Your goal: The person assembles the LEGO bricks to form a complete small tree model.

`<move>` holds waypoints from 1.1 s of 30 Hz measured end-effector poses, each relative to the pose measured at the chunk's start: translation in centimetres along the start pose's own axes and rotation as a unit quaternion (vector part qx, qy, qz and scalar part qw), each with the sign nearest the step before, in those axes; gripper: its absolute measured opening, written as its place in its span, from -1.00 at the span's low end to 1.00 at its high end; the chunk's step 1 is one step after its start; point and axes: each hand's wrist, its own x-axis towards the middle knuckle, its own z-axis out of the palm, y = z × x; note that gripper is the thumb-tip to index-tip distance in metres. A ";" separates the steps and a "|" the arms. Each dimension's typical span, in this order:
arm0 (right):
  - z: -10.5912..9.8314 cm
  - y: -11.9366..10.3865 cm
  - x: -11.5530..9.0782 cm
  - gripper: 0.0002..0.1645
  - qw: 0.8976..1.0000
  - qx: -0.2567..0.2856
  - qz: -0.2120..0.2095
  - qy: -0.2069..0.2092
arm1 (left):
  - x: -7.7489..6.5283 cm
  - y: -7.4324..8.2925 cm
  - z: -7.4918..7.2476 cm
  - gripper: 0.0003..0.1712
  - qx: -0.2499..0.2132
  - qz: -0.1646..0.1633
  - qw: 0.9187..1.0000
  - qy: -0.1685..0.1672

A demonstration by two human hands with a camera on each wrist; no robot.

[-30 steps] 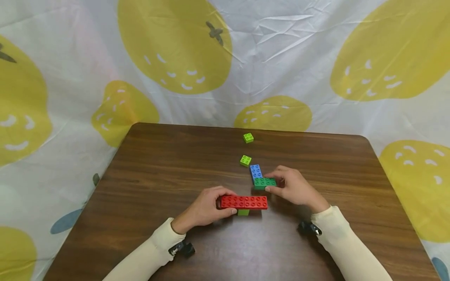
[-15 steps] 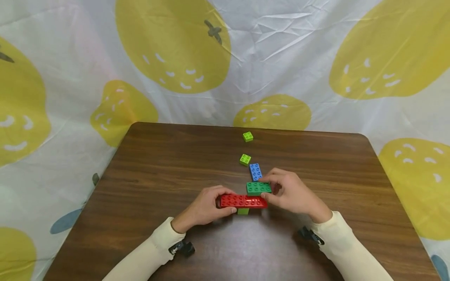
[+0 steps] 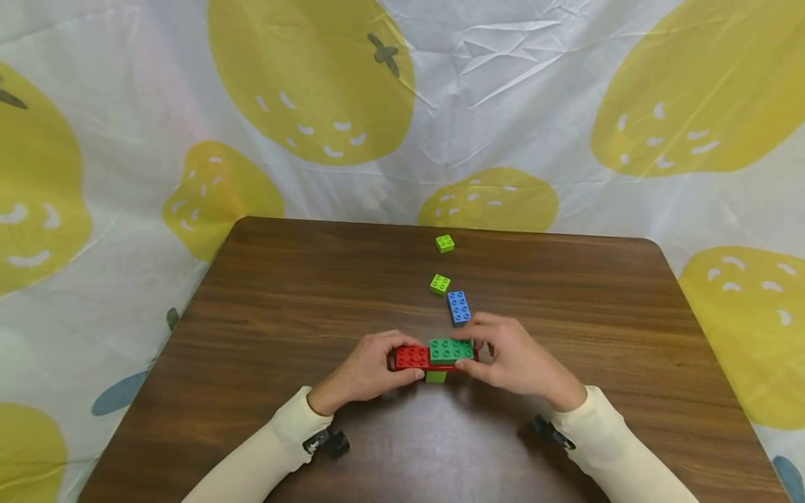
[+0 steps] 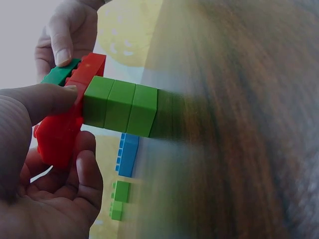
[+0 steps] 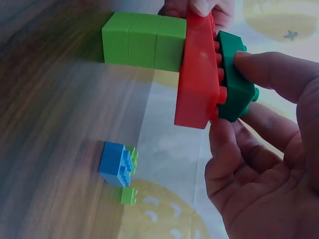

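Two red bricks (image 3: 411, 358) lie end to end across a column of three light green bricks (image 4: 119, 107) that stands on the table. My left hand (image 3: 371, 370) grips the left red brick between thumb and fingers. With thumb and fingertips my right hand (image 3: 518, 360) pinches a dark green brick (image 3: 451, 351) over the right red brick (image 5: 194, 74). In the right wrist view the red studs show below the dark green brick (image 5: 234, 74), which lies along them, studs facing away from the column.
Behind the hands on the brown wooden table (image 3: 302, 279) lies a blue brick (image 3: 459, 308). Farther back are one small lime brick (image 3: 439, 284) and another lime brick (image 3: 444, 243) near the far edge. A lemon-patterned cloth (image 3: 352, 188) hangs behind the table.
My right hand has lifted the dark green brick from beside the blue brick and brought it left and nearer, over the right red brick. My left hand has kept its grip in place.
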 end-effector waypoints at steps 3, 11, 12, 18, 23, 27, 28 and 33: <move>0.2 0.0 0.0 -0.56 1.000 -0.005 -0.008 0.000 | 0.0 0.0 0.0 -0.55 -0.007 0.000 1.000 0.000; 0.1 0.0 0.1 -0.58 0.999 -0.035 -0.009 -0.009 | 0.2 -0.1 0.1 -0.55 -0.010 0.004 1.000 0.001; 0.0 0.0 0.2 -0.59 0.999 -0.041 -0.007 -0.011 | 0.2 -0.1 0.1 -0.55 -0.011 0.004 1.000 0.001; -0.3 -0.8 0.5 -0.63 0.997 -0.072 0.001 -0.030 | 0.1 -0.2 0.2 -0.55 -0.007 0.009 1.000 0.000; -0.4 -1.2 0.7 -0.63 0.996 -0.077 0.014 -0.043 | 0.0 -0.2 0.2 -0.55 -0.001 0.013 1.000 0.004; -0.3 -0.9 0.5 -0.62 0.998 -0.050 0.025 -0.043 | 0.1 -0.2 0.2 -0.55 -0.003 0.013 1.000 0.000; -0.2 -0.8 0.4 -0.61 0.998 -0.042 0.025 -0.041 | 0.1 -0.2 0.3 -0.55 -0.004 0.013 1.000 0.000; 0.1 -0.3 0.3 -0.66 1.000 -0.007 0.009 -0.016 | 0.1 -0.3 0.3 -0.56 -0.002 0.011 1.000 0.004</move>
